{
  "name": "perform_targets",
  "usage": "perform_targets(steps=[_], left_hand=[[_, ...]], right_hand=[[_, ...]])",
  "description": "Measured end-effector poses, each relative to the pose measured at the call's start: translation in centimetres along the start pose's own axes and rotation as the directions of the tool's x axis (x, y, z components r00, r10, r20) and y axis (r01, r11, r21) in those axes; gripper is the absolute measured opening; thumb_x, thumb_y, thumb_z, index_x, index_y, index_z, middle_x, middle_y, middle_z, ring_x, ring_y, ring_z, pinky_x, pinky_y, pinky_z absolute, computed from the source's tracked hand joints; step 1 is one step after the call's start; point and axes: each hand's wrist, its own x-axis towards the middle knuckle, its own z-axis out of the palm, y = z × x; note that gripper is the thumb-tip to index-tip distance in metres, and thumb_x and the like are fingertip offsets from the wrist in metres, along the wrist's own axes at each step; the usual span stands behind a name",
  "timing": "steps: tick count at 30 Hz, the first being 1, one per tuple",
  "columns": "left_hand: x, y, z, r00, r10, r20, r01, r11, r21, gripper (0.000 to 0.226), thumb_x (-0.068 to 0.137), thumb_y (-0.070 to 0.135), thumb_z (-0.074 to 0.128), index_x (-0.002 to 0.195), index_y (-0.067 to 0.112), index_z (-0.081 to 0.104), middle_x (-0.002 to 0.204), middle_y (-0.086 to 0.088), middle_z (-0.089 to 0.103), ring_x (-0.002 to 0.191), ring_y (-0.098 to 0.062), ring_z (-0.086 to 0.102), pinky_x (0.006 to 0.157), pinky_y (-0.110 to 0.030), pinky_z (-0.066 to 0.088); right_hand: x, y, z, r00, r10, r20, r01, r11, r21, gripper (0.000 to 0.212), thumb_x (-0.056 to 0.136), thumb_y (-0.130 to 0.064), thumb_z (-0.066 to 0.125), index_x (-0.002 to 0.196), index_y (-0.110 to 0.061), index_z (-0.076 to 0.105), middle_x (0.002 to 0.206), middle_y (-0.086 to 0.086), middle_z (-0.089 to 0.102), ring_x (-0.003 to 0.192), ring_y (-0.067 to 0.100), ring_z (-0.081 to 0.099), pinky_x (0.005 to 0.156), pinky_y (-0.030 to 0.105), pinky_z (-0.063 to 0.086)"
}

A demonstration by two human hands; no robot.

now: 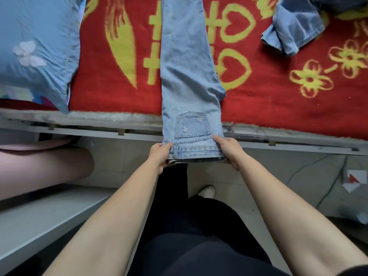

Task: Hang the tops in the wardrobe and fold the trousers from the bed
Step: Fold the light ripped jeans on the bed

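Light blue jeans (187, 66) lie stretched lengthwise across the red and yellow bed cover (278, 100), folded leg on leg, back pocket up. The waistband hangs over the bed's near edge. My left hand (160, 155) grips the waistband's left corner, thumb on top. My right hand (229, 149) grips the right corner the same way. A darker denim garment (294, 30) lies crumpled on the cover at the upper right.
A blue pillow (37, 46) with a white butterfly print lies at the bed's left end. The grey bed frame edge (99, 126) runs across the view. A white shelf (43, 216) stands at the lower left. Cables and paper (356, 180) lie on the tiled floor at right.
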Motion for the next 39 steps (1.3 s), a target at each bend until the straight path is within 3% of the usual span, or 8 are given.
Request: perform_targets(steps=[3, 10, 14, 20, 27, 31, 34, 39], left_hand=[[-0.3, 0.6, -0.1, 1.000, 0.021, 0.005, -0.020, 0.997, -0.073, 0.033, 0.090, 0.020, 0.066, 0.120, 0.007, 0.059, 0.090, -0.004, 0.070, 0.064, -0.015, 0.068, 0.046, -0.029, 0.053], [0.6, 9.7, -0.9, 0.972, 0.210, 0.105, -0.164, 0.928, -0.335, 0.034, 0.088, 0.008, 0.039, 0.109, 0.016, 0.064, 0.090, -0.005, 0.067, 0.075, -0.020, 0.064, 0.057, -0.030, 0.057], [3.5, 14.4, -0.2, 0.931, 0.333, 0.148, -0.310, 0.937, -0.161, 0.037, 0.081, -0.004, 0.053, 0.106, 0.019, 0.069, 0.096, -0.001, 0.068, 0.086, -0.014, 0.064, 0.062, -0.030, 0.058], [12.2, 20.4, 1.6, 0.892, 0.436, -0.116, -0.374, 0.859, 0.350, 0.043, 0.084, 0.052, 0.068, 0.075, 0.010, 0.068, 0.064, -0.007, 0.058, 0.057, -0.020, 0.054, 0.047, -0.028, 0.047], [19.9, 25.7, 4.2, 0.842, 0.508, -0.182, -0.279, 0.699, 0.658, 0.063, 0.081, 0.068, 0.058, 0.054, 0.012, 0.053, 0.052, -0.002, 0.046, 0.063, -0.029, 0.049, 0.050, -0.037, 0.029], [22.7, 27.0, 4.8, 0.853, 0.472, -0.223, -0.154, 0.636, 0.756, 0.066, 0.078, 0.066, 0.065, 0.113, 0.010, 0.060, 0.115, -0.014, 0.065, 0.106, -0.035, 0.061, 0.076, -0.037, 0.044], [21.9, 26.8, 4.8, 0.673, 0.719, -0.177, -0.270, 0.460, 0.846, 0.061, 0.078, 0.050, 0.074, 0.122, 0.015, 0.048, 0.123, -0.011, 0.051, 0.111, -0.030, 0.053, 0.082, -0.040, 0.045], [18.4, 22.3, 3.1, 0.219, 0.813, 0.540, -0.673, -0.275, 0.687, 0.028, 0.084, 0.024, 0.063, 0.105, 0.006, 0.065, 0.109, -0.020, 0.057, 0.102, -0.037, 0.055, 0.085, -0.051, 0.045]], right_hand=[[-0.4, -0.2, -0.6, 0.993, -0.110, -0.044, 0.113, 0.990, 0.082, 0.052, 0.089, -0.041, 0.065, 0.135, -0.024, 0.047, 0.125, -0.002, 0.059, 0.107, 0.023, 0.063, 0.080, 0.040, 0.057], [0.7, -8.8, -1.4, 0.965, -0.254, 0.066, 0.209, 0.896, 0.391, 0.040, 0.083, -0.018, 0.041, 0.108, -0.029, 0.070, 0.095, 0.000, 0.074, 0.079, 0.019, 0.073, 0.063, 0.035, 0.059], [4.1, -14.0, -1.3, 0.931, -0.359, 0.065, 0.348, 0.927, 0.142, 0.041, 0.079, -0.007, 0.053, 0.111, -0.029, 0.065, 0.088, -0.001, 0.069, 0.070, 0.010, 0.067, 0.056, 0.029, 0.054], [11.8, -20.0, 0.0, 0.849, -0.519, -0.101, 0.363, 0.711, -0.602, 0.038, 0.091, -0.050, 0.055, 0.101, -0.016, 0.069, 0.099, 0.010, 0.069, 0.097, 0.033, 0.063, 0.077, 0.040, 0.048], [19.5, -24.3, 2.1, 0.834, -0.476, -0.279, 0.100, 0.627, -0.772, 0.057, 0.094, -0.059, 0.044, 0.121, -0.012, 0.061, 0.128, 0.017, 0.052, 0.115, 0.040, 0.056, 0.093, 0.046, 0.045], [22.2, -25.1, 2.2, 0.848, -0.461, -0.261, 0.152, 0.683, -0.714, 0.056, 0.092, -0.050, 0.059, 0.131, -0.012, 0.043, 0.131, 0.014, 0.056, 0.118, 0.039, 0.055, 0.091, 0.044, 0.044], [22.3, -24.7, 2.6, 0.736, -0.659, -0.155, 0.259, 0.485, -0.835, 0.064, 0.093, -0.037, 0.061, 0.146, -0.017, 0.030, 0.146, 0.015, 0.037, 0.127, 0.038, 0.046, 0.094, 0.048, 0.044], [18.7, -20.5, 3.5, 0.522, -0.819, 0.239, 0.438, 0.017, -0.899, 0.061, 0.098, -0.044, 0.048, 0.146, -0.008, 0.040, 0.156, 0.023, 0.029, 0.141, 0.040, 0.033, 0.112, 0.051, 0.030]])
